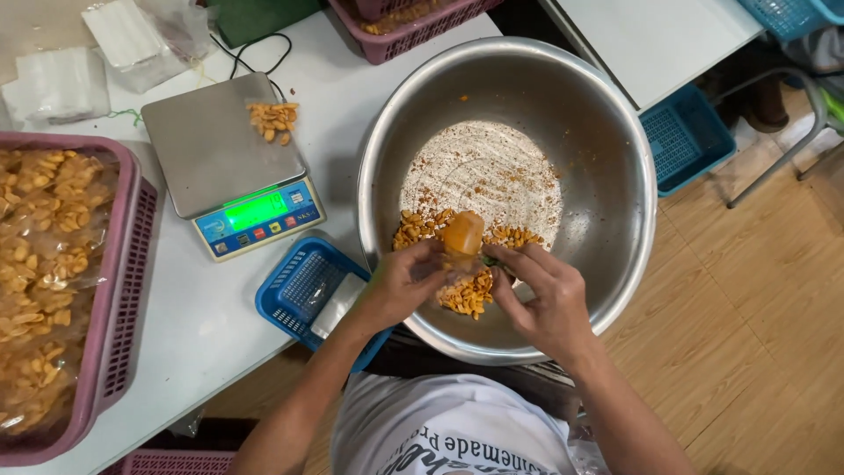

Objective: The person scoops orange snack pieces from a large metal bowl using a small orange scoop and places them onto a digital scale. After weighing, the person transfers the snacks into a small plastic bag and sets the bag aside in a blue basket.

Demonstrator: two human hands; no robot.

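Nearest to us, our white shirt (440,431) fills the bottom edge, and both forearms reach out over the near rim of the big steel bowl (607,158). Our left hand (404,283) and right hand (541,295) meet there on a small clear bag of orange snacks (466,286). Left fingers (432,261) curl closed around its left side, right fingers (503,260) pinch its top edge. An orange scoop (462,234) rises from the bag, its long axis running near to far, mouth pointing away from us toward the crumbs (482,171) on the bowl's floor. Loose snacks (420,227) lie beside it. Left on the counter (202,325) we see a blue basket (294,286), a scale (230,158) glowing green, and a pink crate (119,308) of filled bags.
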